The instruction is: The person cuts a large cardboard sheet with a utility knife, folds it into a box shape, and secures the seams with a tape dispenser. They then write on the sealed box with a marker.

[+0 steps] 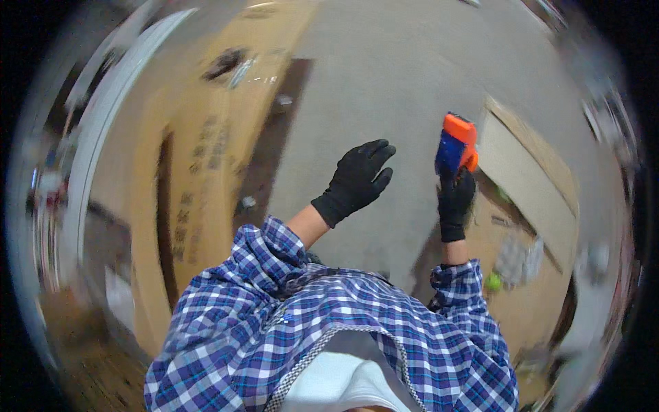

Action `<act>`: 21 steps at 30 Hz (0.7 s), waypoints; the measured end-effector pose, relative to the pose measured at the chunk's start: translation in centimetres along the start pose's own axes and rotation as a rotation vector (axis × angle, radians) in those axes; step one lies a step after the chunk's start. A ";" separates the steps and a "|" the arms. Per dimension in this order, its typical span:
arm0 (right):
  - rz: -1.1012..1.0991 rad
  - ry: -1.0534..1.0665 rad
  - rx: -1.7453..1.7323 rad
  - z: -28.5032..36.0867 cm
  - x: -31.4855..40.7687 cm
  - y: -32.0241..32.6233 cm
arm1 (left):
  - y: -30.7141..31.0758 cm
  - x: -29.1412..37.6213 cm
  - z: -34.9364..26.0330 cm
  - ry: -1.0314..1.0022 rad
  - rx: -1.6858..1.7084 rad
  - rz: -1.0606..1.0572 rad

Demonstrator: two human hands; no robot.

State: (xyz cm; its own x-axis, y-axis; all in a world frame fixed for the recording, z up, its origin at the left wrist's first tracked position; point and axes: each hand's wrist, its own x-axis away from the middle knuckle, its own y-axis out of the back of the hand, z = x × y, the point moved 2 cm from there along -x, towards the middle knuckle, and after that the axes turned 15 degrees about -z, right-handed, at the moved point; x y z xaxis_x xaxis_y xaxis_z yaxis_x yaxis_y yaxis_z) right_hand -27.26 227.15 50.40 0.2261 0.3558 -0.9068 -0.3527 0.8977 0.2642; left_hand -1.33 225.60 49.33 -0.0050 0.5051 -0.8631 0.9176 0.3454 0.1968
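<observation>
My right hand (pixel 456 198), in a black glove, grips an orange tape dispenser (pixel 462 131) with a dark blue part on its left side. It is held up over the grey floor, near a flattened cardboard piece. To the left, my left hand (pixel 358 177), also black-gloved, hovers over the floor with its fingers spread a little and nothing in it. A long cardboard box (pixel 206 170) with printed writing lies left of my left hand. On its far part rests a dark item (pixel 225 64), too blurred to name.
Cardboard pieces (pixel 525 165) lie on the right, with a clear plastic bag (pixel 515 260) and a small green round thing (pixel 493 281) on them. A dark brown strip (pixel 275 134) runs along the long box. A pale curved edge (pixel 110 113) stands at far left.
</observation>
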 end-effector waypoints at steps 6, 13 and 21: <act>0.098 0.042 -0.482 34.8 12.0 -10.0 | 39.2 4.8 7.3 0.051 -0.807 -0.157; 0.235 0.257 -0.767 44.8 16.5 -8.5 | 48.1 14.1 3.0 0.466 -1.410 0.203; 0.368 0.555 -0.871 40.6 17.2 -8.7 | 33.7 28.2 -5.6 0.662 -0.706 0.451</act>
State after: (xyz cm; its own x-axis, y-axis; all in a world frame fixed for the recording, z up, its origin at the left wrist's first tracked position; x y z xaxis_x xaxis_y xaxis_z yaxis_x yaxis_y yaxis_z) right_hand 16.52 236.03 45.82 -0.3882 0.2019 -0.8992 -0.8847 0.1915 0.4250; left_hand 27.25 255.88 34.22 -0.1319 0.9564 -0.2604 0.4518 0.2918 0.8430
